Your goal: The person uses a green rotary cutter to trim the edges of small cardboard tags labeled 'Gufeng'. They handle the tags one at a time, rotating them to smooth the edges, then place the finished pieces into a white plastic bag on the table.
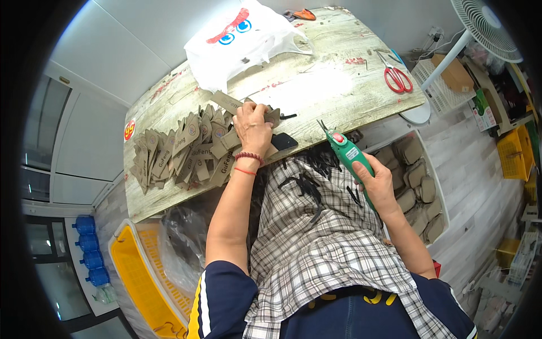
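My left hand (pixel 252 129) is over the near edge of the table, its fingers curled down on a khaki fabric tab (pixel 227 103) at the right end of a heap. The fingertips are partly hidden. The heap of printed khaki fabric tabs (pixel 189 144) spreads to the left of the hand. A small black piece (pixel 284 141) lies just right of my left wrist. My right hand (pixel 377 183) is wrapped round a green handheld electric tool (pixel 351 153) with a red button. Its two thin metal prongs point up and left, apart from the tabs.
A white plastic bag (pixel 243 42) and red-handled scissors (pixel 398 80) lie on the wooden table (pixel 333 85). Black scraps (pixel 307 189) rest on my checked apron. Right of my lap stands a white bin (pixel 443 206) of khaki pieces; at left, a yellow basket (pixel 135 271). A fan (pixel 485 28) stands far right.
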The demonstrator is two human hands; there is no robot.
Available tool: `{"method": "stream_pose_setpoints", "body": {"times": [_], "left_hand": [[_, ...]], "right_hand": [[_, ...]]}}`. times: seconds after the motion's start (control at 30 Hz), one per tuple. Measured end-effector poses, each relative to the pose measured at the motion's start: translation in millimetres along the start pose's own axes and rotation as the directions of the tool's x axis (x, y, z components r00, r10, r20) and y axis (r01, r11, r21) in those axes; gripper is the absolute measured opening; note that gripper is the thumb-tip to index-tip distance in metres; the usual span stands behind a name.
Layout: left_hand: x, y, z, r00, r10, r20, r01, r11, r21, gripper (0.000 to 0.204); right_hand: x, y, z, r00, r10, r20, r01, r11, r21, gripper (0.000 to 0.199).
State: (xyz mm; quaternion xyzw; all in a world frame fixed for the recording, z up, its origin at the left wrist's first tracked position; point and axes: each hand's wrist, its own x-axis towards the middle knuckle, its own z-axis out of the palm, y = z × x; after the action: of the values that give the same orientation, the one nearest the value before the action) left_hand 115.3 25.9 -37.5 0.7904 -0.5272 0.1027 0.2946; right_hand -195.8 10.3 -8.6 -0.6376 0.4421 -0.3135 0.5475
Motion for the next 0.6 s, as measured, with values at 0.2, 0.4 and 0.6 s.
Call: {"method": "stream_pose_setpoints", "body": {"times": [0.2, 0.4, 0.6], "left_hand": [[8, -4, -2, 1.0, -0.006, 0.03, 0.005, 1.0, 0.021, 0.019], [36, -6, 3, 0.998, 0.038, 0.042, -0.047, 0.974, 0.223, 0.022], [54, 0, 9, 0.959, -0.037, 0.283, -0.048, 0.956, 0.289, 0.008]], "right_hand": [[13, -5, 10, 0.999, 0.001, 0.043, -0.004, 0.998, 0.058, 0.041], [24, -4, 12, 0.999, -0.007, 0.041, 0.007, 1.0, 0.007, 0.045], [65, -17, 3, 0.986, -0.164, -0.027, 0.14, 0.91, -0.39, 0.049]]}}
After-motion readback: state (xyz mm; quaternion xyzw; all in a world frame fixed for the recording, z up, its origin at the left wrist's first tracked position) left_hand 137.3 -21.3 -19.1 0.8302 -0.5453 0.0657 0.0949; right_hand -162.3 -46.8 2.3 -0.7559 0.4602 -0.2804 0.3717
